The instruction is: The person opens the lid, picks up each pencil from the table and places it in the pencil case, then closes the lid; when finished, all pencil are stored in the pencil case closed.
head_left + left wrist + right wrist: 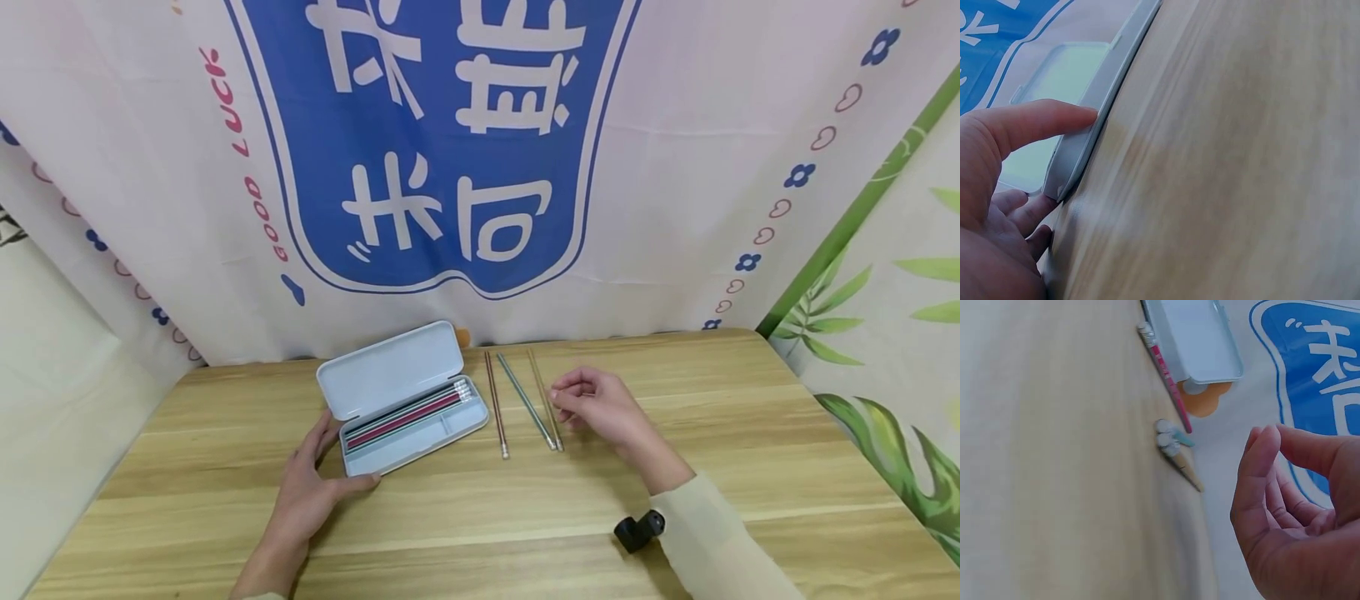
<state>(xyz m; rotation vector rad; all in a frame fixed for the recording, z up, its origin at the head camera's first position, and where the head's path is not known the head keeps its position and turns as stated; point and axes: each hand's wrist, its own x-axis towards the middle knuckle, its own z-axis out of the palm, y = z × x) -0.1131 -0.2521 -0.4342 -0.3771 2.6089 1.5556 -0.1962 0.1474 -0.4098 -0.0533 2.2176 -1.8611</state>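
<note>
A light-blue pencil case [416, 446] lies on the table with its lid [390, 371] raised. Several striped green and red pencils [405, 421] lie inside. My left hand [307, 479] grips the case's left end, thumb [1066, 119] on the front edge and other fingers round the side. To the right of the case lie a red pencil [497, 404], a green pencil [525, 400] and a gold pencil [544, 400]. The green and gold ones converge at their eraser ends. Beside the gold pencil is my right hand [596, 408], fingers curled, thumb and fingertip meeting with nothing between them.
A white cloth [675, 208] with a blue printed panel hangs behind the wooden table [487, 533]. An orange shape [1204, 400] shows behind the case. A black device [637, 531] sits at my right sleeve [712, 542].
</note>
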